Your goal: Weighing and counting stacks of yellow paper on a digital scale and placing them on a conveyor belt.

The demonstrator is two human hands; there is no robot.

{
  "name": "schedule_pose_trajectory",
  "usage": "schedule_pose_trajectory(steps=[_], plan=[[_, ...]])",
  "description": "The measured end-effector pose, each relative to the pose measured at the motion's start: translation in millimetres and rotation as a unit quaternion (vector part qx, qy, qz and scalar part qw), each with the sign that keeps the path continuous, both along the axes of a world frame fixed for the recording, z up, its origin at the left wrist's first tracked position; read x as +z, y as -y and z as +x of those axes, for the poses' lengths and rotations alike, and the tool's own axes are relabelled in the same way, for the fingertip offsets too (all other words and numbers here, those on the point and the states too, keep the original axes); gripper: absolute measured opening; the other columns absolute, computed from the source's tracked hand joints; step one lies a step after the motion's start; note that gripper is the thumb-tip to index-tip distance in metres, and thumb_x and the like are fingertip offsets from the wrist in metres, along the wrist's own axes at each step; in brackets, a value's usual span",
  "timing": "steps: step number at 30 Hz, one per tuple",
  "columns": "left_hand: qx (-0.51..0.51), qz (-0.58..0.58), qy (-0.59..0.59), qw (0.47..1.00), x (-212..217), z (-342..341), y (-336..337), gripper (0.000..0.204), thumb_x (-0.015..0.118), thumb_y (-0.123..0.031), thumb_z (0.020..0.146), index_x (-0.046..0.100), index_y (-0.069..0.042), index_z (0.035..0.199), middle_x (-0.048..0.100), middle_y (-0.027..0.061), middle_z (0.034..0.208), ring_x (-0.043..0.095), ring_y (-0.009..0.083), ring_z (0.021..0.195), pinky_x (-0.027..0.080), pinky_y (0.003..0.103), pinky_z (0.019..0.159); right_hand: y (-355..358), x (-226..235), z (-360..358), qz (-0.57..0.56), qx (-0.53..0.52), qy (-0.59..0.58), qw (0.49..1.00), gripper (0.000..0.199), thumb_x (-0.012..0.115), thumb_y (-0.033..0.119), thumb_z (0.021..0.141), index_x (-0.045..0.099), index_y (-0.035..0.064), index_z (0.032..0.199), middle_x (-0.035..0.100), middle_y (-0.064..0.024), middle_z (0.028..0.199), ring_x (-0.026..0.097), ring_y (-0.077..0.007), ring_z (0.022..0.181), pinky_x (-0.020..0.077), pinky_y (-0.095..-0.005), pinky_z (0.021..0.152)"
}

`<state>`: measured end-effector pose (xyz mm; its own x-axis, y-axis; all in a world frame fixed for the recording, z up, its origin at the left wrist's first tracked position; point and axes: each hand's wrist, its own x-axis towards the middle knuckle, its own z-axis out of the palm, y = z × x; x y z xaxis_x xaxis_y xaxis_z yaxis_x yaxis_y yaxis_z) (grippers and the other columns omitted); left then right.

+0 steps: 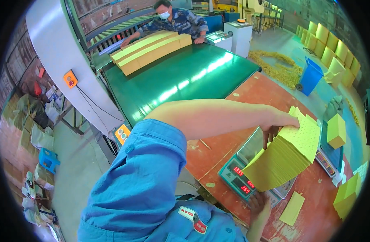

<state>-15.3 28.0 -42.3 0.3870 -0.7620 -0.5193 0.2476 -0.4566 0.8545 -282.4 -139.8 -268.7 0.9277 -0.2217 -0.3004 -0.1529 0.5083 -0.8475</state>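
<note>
left hand on yellow sheet stack | scale beneath

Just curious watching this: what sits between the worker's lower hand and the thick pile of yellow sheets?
In the head view, the digital scale with red digits lies between the right hand and the stack of yellow sheets.

A teal scale's dark screen glowed red, near right; an orange button box hung far left.
</note>
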Motion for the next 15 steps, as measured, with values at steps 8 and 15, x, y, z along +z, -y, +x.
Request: schedule_pose_trajectory(steps=[8, 15], plan=[[0.027, -0.047, -0.022, 0.998, -14.9, -7.8, -16.2, 0.071, 0.042, -0.057, 0.085, 0.045, -0.010, 0.139, 0.052, 0.0232, 0.133, 0.049, 0.0489, 0.122, 0.040, 0.073, 0.092, -28.3, 18.4, 41.1, 0.165, 0.025, 0.003, 0.986, 0.057, 0.050, 0.049, 0.096, 0.050, 0.0029, 0.128, 0.060, -0.0148, 0.117, 0.059, -0.0314, 0.107, 0.0504, -0.0414, 0.086], [0.134, -0.168, -0.024, 0.976, -1.4, -57.9, 5.6, 0.055, 0.056, -0.047, 0.094, 0.050, -0.010, 0.134, 0.061, 0.0074, 0.128, 0.061, 0.0186, 0.113, 0.049, 0.040, 0.098, 13.1, 53.1, -11.2, 0.113, -0.059, 0.067, 0.990, 0.043, 0.046, 0.033, 0.101, 0.049, 0.0012, 0.131, 0.059, -0.0138, 0.125, 0.060, -0.0279, 0.109, 0.0511, -0.0438, 0.087]])
